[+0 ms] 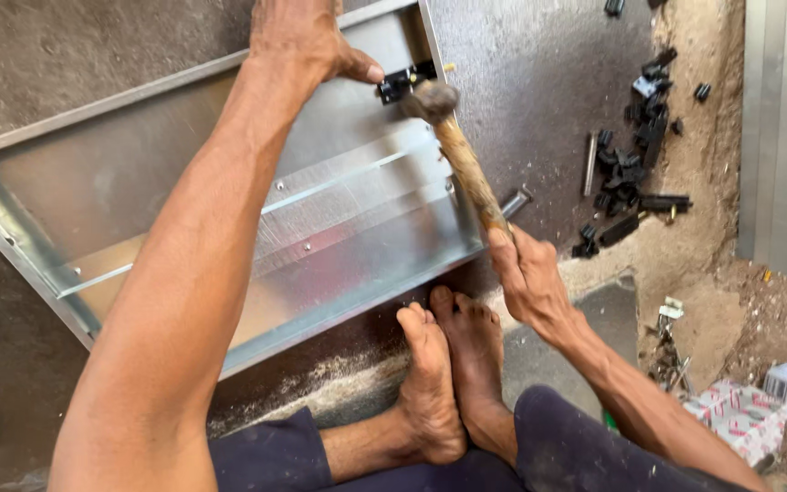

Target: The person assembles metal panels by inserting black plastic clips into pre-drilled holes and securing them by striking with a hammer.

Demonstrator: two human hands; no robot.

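A shiny metal frame section (339, 228) lies tilted on the dark floor in front of me. My left hand (298, 36) presses on its far corner, thumb beside a small black plastic fitting (403, 84) set in that corner. My right hand (526, 273) grips the wooden handle of a hammer (462, 155), whose head rests on or just at the black fitting. My two bare feet (448, 364) are braced against the frame's near edge.
Several loose black plastic fittings (635, 155) and a metal pin lie scattered on the floor at the right. Small cardboard boxes (762, 405) and screws (671, 351) sit at the lower right. Upright metal sections (785, 137) stand at the right edge.
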